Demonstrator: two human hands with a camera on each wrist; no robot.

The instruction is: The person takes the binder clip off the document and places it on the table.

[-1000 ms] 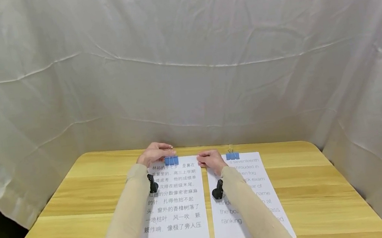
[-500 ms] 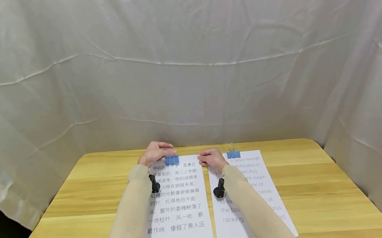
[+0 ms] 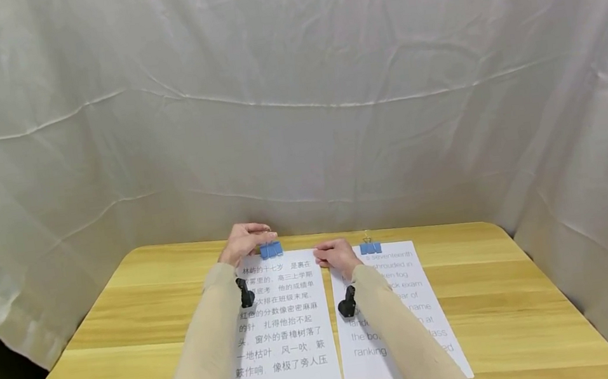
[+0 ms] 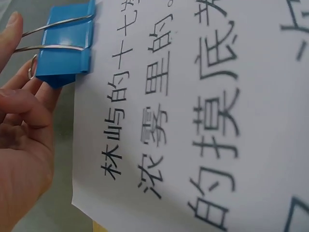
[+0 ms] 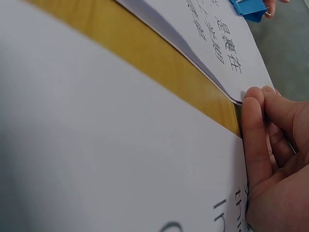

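Observation:
Two printed paper stacks lie side by side on the wooden table [image 3: 124, 315]. The left stack [image 3: 281, 320] carries Chinese text and a blue binder clip [image 3: 271, 249] on its top edge. My left hand [image 3: 260, 233] pinches that clip's wire handles; in the left wrist view the fingers [image 4: 14, 29] lie above and below the clip [image 4: 65, 48]. My right hand [image 3: 325, 256] rests curled on the right stack [image 3: 411, 303], and its fingertips [image 5: 253, 96] touch the top right corner of the left stack [image 5: 203, 43]. A second blue clip [image 3: 370, 248] sits on the right stack's top edge.
A white cloth backdrop [image 3: 295, 120] hangs close behind the table's far edge and wraps both sides. A strip of bare wood [image 5: 159, 72] shows between the two stacks. Bare tabletop lies left and right of the papers.
My left hand and the blue clip have risen slightly at the top of the left stack. The right hand has stayed at the corner.

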